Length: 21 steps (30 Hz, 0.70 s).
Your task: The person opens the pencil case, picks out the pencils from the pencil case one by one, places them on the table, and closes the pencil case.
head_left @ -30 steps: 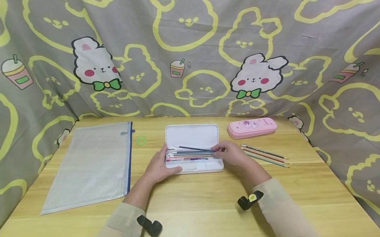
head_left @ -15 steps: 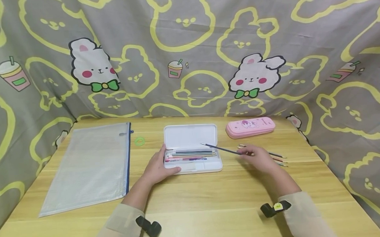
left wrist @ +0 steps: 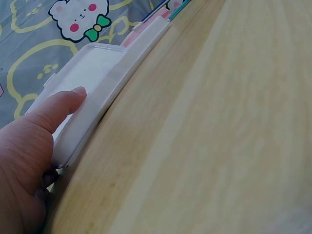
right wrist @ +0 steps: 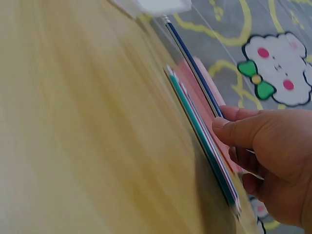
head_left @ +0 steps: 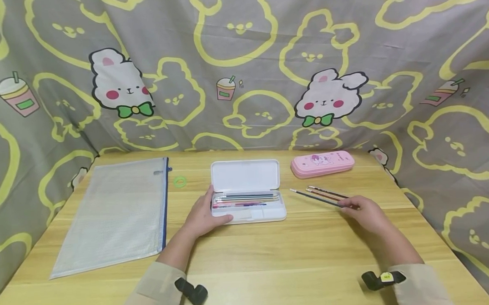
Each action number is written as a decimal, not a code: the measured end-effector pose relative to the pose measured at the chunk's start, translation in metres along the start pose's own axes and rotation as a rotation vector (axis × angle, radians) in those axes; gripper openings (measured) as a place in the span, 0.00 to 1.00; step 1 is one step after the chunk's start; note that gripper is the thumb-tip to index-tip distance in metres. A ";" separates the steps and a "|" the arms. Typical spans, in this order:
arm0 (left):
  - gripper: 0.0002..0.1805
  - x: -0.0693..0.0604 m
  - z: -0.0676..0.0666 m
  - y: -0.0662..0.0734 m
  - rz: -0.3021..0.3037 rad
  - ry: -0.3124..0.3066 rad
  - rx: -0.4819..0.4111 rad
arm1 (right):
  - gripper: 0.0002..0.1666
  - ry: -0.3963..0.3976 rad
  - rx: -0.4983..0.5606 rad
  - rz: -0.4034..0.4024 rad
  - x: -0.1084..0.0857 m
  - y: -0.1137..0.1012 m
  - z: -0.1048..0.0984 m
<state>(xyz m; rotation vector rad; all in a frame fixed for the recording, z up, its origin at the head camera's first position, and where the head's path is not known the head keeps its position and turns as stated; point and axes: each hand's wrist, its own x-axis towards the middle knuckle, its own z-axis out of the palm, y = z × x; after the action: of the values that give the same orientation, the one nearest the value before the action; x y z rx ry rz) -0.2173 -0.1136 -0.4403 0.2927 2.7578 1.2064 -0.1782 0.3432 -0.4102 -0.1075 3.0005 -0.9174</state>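
Observation:
A white pencil case (head_left: pixel 245 176) lies with its lid up in the middle of the table. Several pencils (head_left: pixel 246 197) fill its rear compartment. My left hand (head_left: pixel 202 215) grips the case's left end; in the left wrist view its thumb rests over the edge, while the other fingers are mostly hidden. Off to the right, my right hand (head_left: pixel 366 214) pinches a dark blue pencil (right wrist: pixel 195 73) between thumb and fingers. That pencil is held above several loose pencils (right wrist: pixel 202 134), including a teal one, lying side by side on the table; the hand partly covers them in the head view.
A pink pencil case (head_left: pixel 323 164) with a bunny print lies shut behind the loose pencils. On the left is a translucent mesh zip pouch (head_left: pixel 112 217) with a blue edge. Beside it sits a green ring (head_left: pixel 179 181). A patterned curtain (head_left: pixel 259 124) borders the table's back.
My right hand has lifted the dark blue pencil out of the white case and carried it right, over the loose pencils. The left hand has stayed on the case.

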 end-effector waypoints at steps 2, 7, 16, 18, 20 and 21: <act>0.66 0.000 0.000 0.000 0.000 -0.001 0.002 | 0.14 0.006 -0.023 0.010 -0.003 0.008 -0.003; 0.66 0.000 -0.001 0.000 -0.003 -0.003 0.005 | 0.13 0.014 -0.051 0.027 -0.010 0.022 -0.008; 0.66 -0.001 0.000 0.000 -0.005 -0.002 -0.003 | 0.13 0.003 -0.058 0.041 -0.017 0.034 -0.012; 0.66 0.000 0.000 0.000 -0.004 -0.002 -0.001 | 0.13 -0.004 -0.052 0.052 -0.019 0.036 -0.011; 0.66 0.000 0.000 0.000 -0.005 -0.002 0.001 | 0.14 -0.010 -0.043 0.062 -0.020 0.037 -0.010; 0.66 0.000 0.000 0.000 -0.004 -0.001 0.001 | 0.14 -0.010 -0.042 0.065 -0.020 0.037 -0.010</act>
<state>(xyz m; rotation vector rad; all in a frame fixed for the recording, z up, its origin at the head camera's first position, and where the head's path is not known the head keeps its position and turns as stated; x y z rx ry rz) -0.2170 -0.1138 -0.4401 0.2876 2.7568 1.2031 -0.1608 0.3808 -0.4227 -0.0146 2.9949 -0.8460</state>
